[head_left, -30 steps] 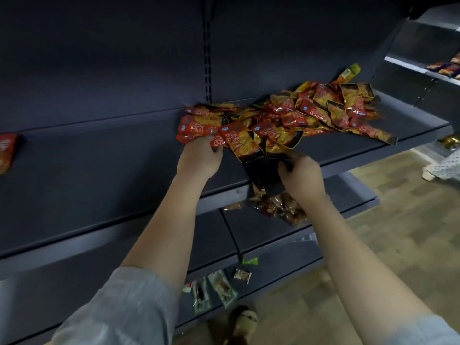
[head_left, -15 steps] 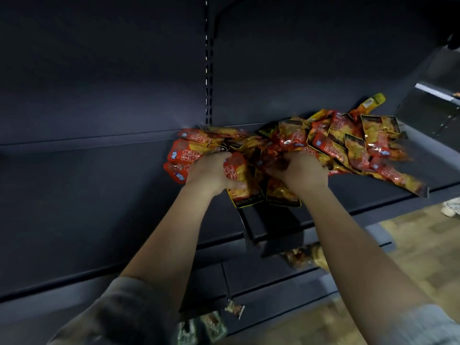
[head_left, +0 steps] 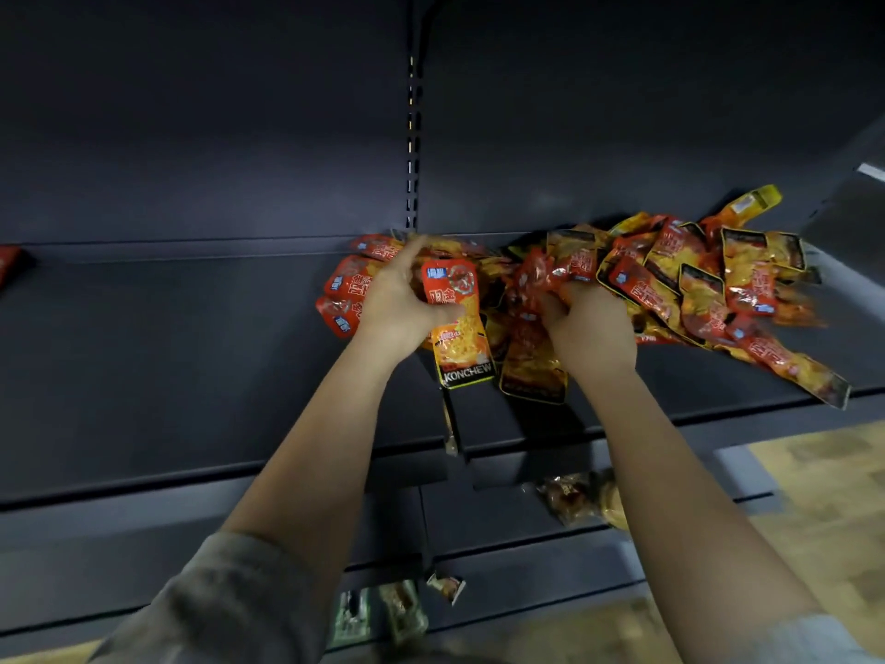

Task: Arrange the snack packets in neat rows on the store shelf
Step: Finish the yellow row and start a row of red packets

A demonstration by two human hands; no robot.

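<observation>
The person reaches both arms up to a dark metal store shelf (head_left: pixel 191 357), where a loose heap of snack packets (head_left: pixel 680 280) sprawls from about the middle of the shelf toward its right end, the packets lying at all angles and overlapping one another. The left hand (head_left: pixel 397 304) curls its fingers and thumb around one red and yellow packet (head_left: pixel 457 323), which stands with its long axis running front to back: the red top end points toward the shelf's back panel (head_left: pixel 239 136), the black "KONCHEW" band points toward the front edge. More red packets lie just left of and under that hand. The right hand (head_left: pixel 586 323) digs into the middle of the heap, fingers curled around a bunch of crumpled packets. A single red packet (head_left: pixel 8 268) lies well apart at the shelf's far left. On a lower shelf (head_left: pixel 503 515), clear-wrapped snack bags (head_left: pixel 582 500) sit below the right forearm, and small packets (head_left: pixel 397 611) lie lower still.
</observation>
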